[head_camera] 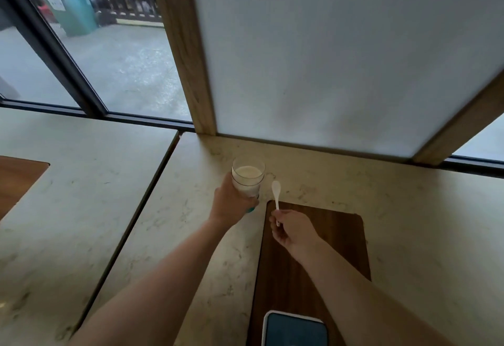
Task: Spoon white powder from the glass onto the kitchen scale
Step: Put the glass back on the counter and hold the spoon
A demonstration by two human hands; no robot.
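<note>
A clear glass [247,175] holding white powder stands on the pale stone counter, upright, near the back wall. My left hand [231,203] is wrapped around its lower left side. My right hand [291,232] pinches the handle of a small white spoon [276,192], whose bowl points away from me, just right of the glass and outside it. The kitchen scale [296,329], white-rimmed with a dark blue-green top, lies at the bottom edge on the wooden board, partly cut off by the frame.
A dark wooden board [313,263] is set into the counter [409,209] under my right arm. A frosted panel in a wooden frame [185,59] rises behind the glass. A gap [141,201] separates a second counter on the left.
</note>
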